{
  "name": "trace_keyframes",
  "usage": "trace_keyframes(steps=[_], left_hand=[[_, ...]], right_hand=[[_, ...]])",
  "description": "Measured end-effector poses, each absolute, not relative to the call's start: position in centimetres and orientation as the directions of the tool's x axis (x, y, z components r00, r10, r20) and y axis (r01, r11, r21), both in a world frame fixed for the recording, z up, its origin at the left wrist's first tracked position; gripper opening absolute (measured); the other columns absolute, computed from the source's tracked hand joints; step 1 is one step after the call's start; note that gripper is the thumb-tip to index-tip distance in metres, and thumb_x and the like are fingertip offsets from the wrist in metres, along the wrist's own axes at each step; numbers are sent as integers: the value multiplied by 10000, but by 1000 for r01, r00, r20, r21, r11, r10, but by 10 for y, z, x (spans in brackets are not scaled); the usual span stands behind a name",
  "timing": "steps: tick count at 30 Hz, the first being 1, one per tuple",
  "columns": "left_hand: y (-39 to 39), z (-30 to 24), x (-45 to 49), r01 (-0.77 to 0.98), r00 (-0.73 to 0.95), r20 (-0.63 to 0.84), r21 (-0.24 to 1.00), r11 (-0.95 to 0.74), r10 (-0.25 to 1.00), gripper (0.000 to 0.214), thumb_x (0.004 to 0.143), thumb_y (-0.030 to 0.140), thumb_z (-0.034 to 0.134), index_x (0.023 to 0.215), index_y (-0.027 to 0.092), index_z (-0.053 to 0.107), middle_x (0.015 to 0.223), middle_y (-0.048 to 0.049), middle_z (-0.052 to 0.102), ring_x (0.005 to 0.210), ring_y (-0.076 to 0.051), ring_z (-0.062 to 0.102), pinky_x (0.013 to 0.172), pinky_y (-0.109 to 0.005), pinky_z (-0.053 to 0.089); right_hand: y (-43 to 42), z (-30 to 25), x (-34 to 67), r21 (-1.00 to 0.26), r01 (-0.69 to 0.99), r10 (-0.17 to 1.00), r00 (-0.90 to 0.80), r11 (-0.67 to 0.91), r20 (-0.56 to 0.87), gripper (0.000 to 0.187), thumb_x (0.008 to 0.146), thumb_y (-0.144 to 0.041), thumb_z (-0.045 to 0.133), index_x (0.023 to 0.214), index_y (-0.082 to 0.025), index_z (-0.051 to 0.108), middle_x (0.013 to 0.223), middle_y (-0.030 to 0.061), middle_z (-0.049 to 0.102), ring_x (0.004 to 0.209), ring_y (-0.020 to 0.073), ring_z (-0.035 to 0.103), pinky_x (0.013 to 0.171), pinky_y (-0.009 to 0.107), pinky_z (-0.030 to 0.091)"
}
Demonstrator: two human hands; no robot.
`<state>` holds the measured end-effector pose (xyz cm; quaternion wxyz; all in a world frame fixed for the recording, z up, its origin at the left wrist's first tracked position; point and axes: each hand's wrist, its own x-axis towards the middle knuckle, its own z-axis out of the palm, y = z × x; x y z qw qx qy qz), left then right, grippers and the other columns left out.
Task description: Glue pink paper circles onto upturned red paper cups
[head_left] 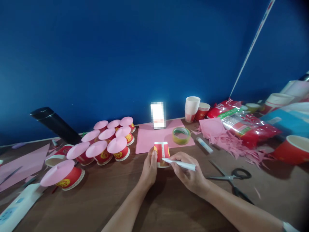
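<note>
Fingers of my left hand are wrapped round the left side of a red paper cup, which stands upside down in front of me. Pinched in my right hand is a white marker pen, its tip at the cup's printed front. I cannot tell whether the tip touches the cup. Behind the cup lie pink paper sheets with a roll of clear tape on them. To the left stand several upturned red cups with pink paper cones on top, one nearest me.
Open scissors lie right of my right hand, near a glue stick. Pink paper scraps, red plastic packs and stacked paper cups fill the right. A black flask leans at left; a power strip lies nearer.
</note>
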<state>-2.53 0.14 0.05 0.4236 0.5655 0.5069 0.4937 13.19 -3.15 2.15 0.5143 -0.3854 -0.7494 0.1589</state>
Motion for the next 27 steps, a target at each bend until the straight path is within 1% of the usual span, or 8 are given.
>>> trace_keyframes(steps=[4, 10, 15, 17, 20, 22, 25, 27], left_hand=[[0, 2, -25, 155, 7, 143, 978, -142, 990, 397, 853, 425, 343, 1073, 151, 526, 1077, -82, 606, 994, -193, 549, 889, -318, 401], [-1, 3, -25, 133, 34, 148, 980, -151, 988, 385, 860, 410, 335, 1078, 151, 519, 1075, -80, 601, 960, -185, 558, 878, -317, 401], [-1, 2, -25, 129, 38, 153, 979, -157, 987, 376, 864, 408, 334, 1050, 151, 535, 1011, -66, 620, 925, -176, 564, 866, -306, 403], [0, 0, -25, 118, 40, 152, 981, -156, 988, 377, 865, 407, 335, 1063, 150, 528, 1040, -69, 610, 949, -175, 555, 867, -298, 404], [1, -2, -25, 104, 15, 146, 984, -146, 989, 396, 862, 411, 340, 1113, 152, 505, 1084, -78, 593, 1006, -183, 534, 881, -299, 399], [1, -2, -26, 105, -7, 137, 985, -136, 991, 413, 863, 413, 334, 1138, 150, 496, 1089, -86, 590, 1014, -186, 530, 893, -307, 394], [0, -1, -27, 115, -17, 128, 985, -125, 992, 422, 865, 418, 324, 1124, 148, 519, 1089, -94, 591, 1008, -192, 534, 910, -325, 387], [0, -1, -27, 113, -23, 125, 986, -121, 992, 424, 860, 424, 334, 1114, 147, 531, 1089, -96, 595, 1016, -198, 533, 912, -329, 388]], right_hand=[[-31, 22, 132, -626, 416, 739, -209, 660, 640, 122, 813, -149, 486, 911, -200, 538, 797, 38, 608, 722, 156, 581, 701, 294, 477], [-32, 24, 132, -622, 419, 737, -211, 662, 642, 115, 821, -154, 476, 911, -196, 533, 790, 39, 600, 709, 154, 573, 685, 293, 476], [-31, 23, 131, -609, 426, 729, -216, 669, 650, 120, 813, -145, 484, 908, -192, 539, 789, 39, 600, 713, 154, 571, 695, 295, 473], [-31, 23, 131, -615, 429, 734, -203, 662, 649, 111, 808, -145, 490, 894, -189, 545, 783, 39, 599, 709, 152, 569, 692, 289, 468], [-32, 24, 132, -644, 427, 756, -172, 635, 631, 89, 809, -165, 488, 857, -184, 559, 770, 36, 602, 699, 148, 572, 682, 274, 463], [-34, 26, 133, -689, 425, 790, -117, 587, 601, 80, 808, -183, 489, 828, -180, 567, 751, 27, 605, 675, 142, 575, 660, 257, 461], [-35, 27, 133, -756, 406, 836, -37, 513, 547, 73, 806, -196, 495, 805, -175, 565, 720, 16, 606, 637, 132, 573, 622, 232, 457], [-35, 26, 133, -772, 391, 847, -38, 501, 531, 75, 809, -199, 494, 813, -175, 565, 725, 16, 608, 641, 132, 573, 622, 228, 456]])
